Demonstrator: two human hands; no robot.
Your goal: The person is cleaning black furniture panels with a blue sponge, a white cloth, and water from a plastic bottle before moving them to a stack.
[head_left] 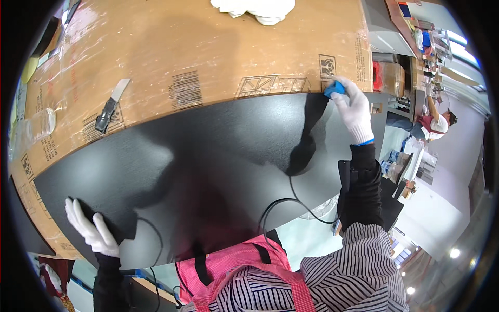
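A large black panel (218, 151) lies on a table covered with brown cardboard (208, 47). My left hand (91, 229), in a white glove, rests flat with fingers spread on the panel's near left corner. My right hand (353, 106), also in a white glove, is stretched to the panel's far right corner and is closed on a small blue pad (334, 89) pressed against the panel's edge.
A scraper knife (110, 105) lies on the cardboard at the left, and a clear plastic bottle (39, 124) lies further left. White cloths (260, 9) sit at the far edge. Black cables (291, 205) hang near my chest. Another person (436, 122) works at a bench on the right.
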